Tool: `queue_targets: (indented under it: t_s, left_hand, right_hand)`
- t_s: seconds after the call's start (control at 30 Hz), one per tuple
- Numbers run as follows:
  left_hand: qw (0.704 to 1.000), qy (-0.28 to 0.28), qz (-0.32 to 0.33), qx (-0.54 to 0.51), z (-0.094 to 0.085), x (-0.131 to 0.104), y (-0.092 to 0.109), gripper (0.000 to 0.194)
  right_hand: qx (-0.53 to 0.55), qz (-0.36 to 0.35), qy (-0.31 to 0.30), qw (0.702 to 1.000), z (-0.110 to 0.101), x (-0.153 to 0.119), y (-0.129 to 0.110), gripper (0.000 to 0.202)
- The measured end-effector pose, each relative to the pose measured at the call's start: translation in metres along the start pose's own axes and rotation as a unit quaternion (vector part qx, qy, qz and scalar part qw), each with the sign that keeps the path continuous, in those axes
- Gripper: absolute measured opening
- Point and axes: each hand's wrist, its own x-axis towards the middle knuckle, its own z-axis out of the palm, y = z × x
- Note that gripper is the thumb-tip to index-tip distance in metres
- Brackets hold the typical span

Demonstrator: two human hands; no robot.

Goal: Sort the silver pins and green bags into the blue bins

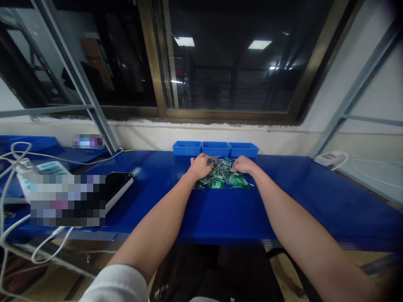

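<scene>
We locate the pile [222, 173] of thin metal pieces and green pieces on the blue table [217, 216], toward its back edge and directly in front of us. Metal pieces lie across one another on top, and green pieces show mostly along the pile's near side.

Our left hand [200, 166] rests at the left side of the pile, palm down, with the fingers bent inward over it. Our right hand [243, 165] is at the right side, with the fingers curled down toward the pile. Both hands are partly closed. We cannot tell whether either one grips a piece, because the fingertips are hidden or too small to read. A gap separates the two hands, and the middle of the pile shows through it.

Just behind the pile, three blue bins [215, 148] stand side by side in a row, near the wall [147, 136]. They limit reach at the back. Toward us, the blue surface shows between our forearms from the pile to the table's front edge. On the right, it extends past our right forearm to a white power strip [330, 158] near a metal post [343, 100]. On the left, it reaches a black-topped device [121, 184], which stands well apart from our left hand.
</scene>
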Motion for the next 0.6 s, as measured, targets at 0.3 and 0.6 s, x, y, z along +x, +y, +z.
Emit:
queue_targets:
  t_s: [0.3,0.6]
  left_hand:
    - [1.000,-0.002,-0.004,0.002,-0.0002,-0.0001,0.0007,0.025]
    - [1.000,0.004,0.005,-0.003,0.0014,0.0004,-0.0010,0.025]
  right_hand:
    - [-0.021,0.002,0.012,1.000,-0.0002,-0.0014,-0.0014,0.008]
    - [-0.059,-0.021,-0.013,0.998,-0.0003,-0.0049,-0.0052,0.008]
